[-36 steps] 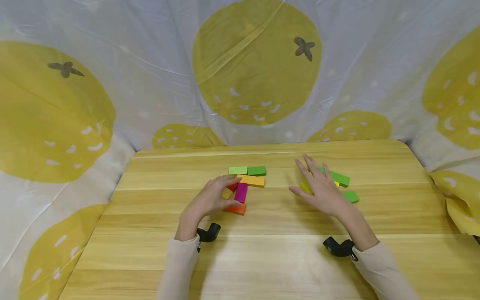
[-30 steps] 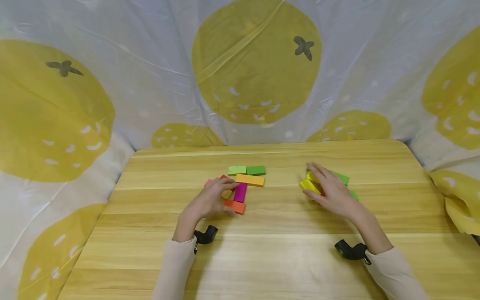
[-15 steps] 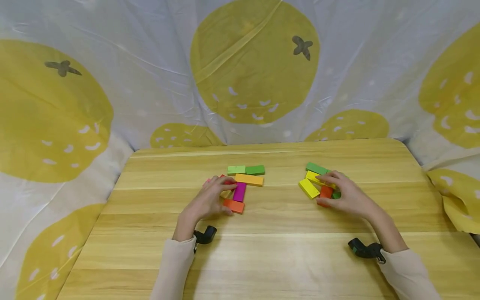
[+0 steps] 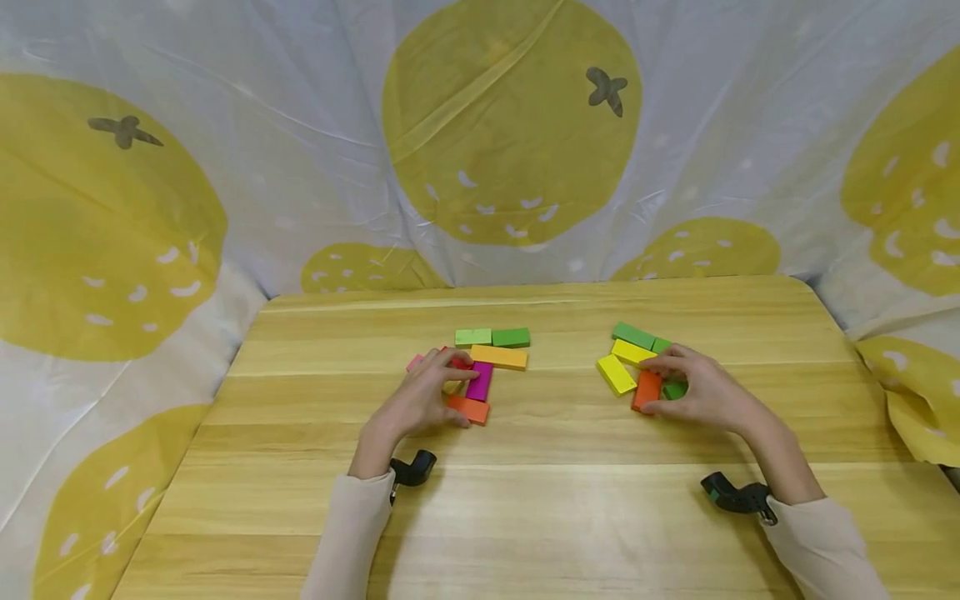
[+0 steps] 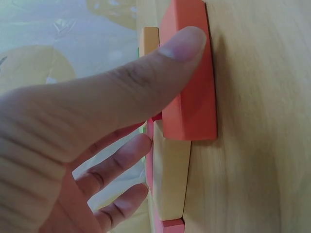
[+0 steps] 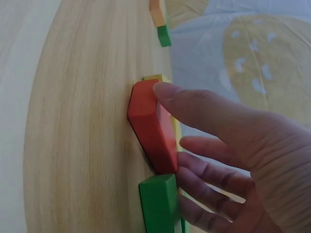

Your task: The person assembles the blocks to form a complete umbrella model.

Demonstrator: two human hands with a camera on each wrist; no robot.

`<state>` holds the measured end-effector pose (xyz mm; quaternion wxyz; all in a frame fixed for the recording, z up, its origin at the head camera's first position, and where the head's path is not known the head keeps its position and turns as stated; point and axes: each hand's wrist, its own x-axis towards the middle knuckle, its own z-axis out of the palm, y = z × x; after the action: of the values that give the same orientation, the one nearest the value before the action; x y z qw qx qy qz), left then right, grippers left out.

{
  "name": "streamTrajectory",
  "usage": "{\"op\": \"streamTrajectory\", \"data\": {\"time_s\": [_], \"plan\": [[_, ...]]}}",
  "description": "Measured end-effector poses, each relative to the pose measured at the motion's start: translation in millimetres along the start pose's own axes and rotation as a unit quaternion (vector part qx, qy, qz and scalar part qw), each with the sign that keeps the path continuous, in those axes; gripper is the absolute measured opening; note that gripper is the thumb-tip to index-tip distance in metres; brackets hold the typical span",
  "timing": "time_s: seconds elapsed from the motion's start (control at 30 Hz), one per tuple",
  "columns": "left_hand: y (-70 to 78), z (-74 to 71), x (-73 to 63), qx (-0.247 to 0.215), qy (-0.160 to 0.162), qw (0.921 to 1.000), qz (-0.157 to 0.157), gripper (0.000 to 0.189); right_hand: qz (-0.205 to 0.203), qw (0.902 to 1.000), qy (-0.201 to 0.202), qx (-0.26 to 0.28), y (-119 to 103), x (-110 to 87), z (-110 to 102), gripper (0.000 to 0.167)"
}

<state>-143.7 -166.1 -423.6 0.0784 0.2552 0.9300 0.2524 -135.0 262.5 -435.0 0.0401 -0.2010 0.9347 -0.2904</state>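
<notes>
In the head view my left hand [image 4: 420,392] hovers low over a group of coloured blocks, fingers spread. Its thumb lies on an orange block [image 5: 194,97] in the left wrist view, its fingers beside a tan block [image 5: 171,174]. A magenta block [image 4: 480,382] and a yellow-orange block [image 4: 499,358] lie just right of the fingertips. My right hand [image 4: 701,392] is over the other group, thumb at the near end of a red-orange block [image 6: 150,121], fingertips near its far end. A yellow block [image 4: 617,375] lies left of it, a green block [image 6: 159,199] beside it.
A light green block [image 4: 473,337] and a dark green block [image 4: 511,337] lie end to end behind the left group. Another yellow block [image 4: 632,352] and a green block [image 4: 633,336] lie at the back right. A patterned cloth [image 4: 510,167] hangs behind the wooden table [image 4: 555,517].
My right hand has lowered and moved right and toward me, uncovering the yellow blocks and the red-orange block. My left hand has shifted only slightly, its thumb drawing back along the orange block.
</notes>
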Motion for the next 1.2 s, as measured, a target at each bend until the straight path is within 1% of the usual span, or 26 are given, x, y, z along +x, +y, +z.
{"op": "streamTrajectory", "data": {"time_s": [0.17, 0.37, 0.5, 0.63, 0.77, 0.93, 1.07, 1.2], "plan": [[-0.1, 1.2, 1.3, 0.004, 0.002, 1.0, 0.004, 0.069, -0.005, 1.0, -0.001, 0.003, -1.1, -0.1, 2.1, 0.061], [1.1, 3.3, 2.3, -0.009, -0.01, 0.9998, -0.012, 0.072, -0.016, 0.9999, -0.005, -0.001, 2.5, 1.3, 6.7, 0.06], [1.8, 4.7, 3.5, -0.008, -0.01, 0.9998, -0.016, 0.073, -0.019, 0.9998, -0.002, -0.002, 3.8, 1.8, 8.6, 0.061], [2.2, 5.9, 5.2, -0.004, -0.011, 0.9998, -0.017, 0.073, -0.022, 0.9997, -0.001, -0.003, 3.6, 0.5, 7.7, 0.063], [3.0, 5.9, 5.8, -0.002, -0.01, 0.9999, -0.013, 0.073, -0.026, 0.9996, -0.008, -0.002, 3.8, -1.4, 5.6, 0.066], [3.2, 5.2, 4.2, -0.006, -0.011, 0.9998, -0.017, 0.072, -0.03, 0.9995, -0.012, -0.002, 4.6, -1.0, 4.9, 0.065], [2.1, 5.3, 3.1, -0.009, -0.002, 0.9998, -0.016, 0.064, -0.03, 0.9995, -0.012, -0.001, 5.1, 0.5, 5.5, 0.065], [1.7, 5.6, 3.8, -0.007, 0.013, 0.9999, -0.008, 0.058, -0.031, 0.9994, -0.013, 0.003, 6.8, 0.7, 5.2, 0.067]]}}
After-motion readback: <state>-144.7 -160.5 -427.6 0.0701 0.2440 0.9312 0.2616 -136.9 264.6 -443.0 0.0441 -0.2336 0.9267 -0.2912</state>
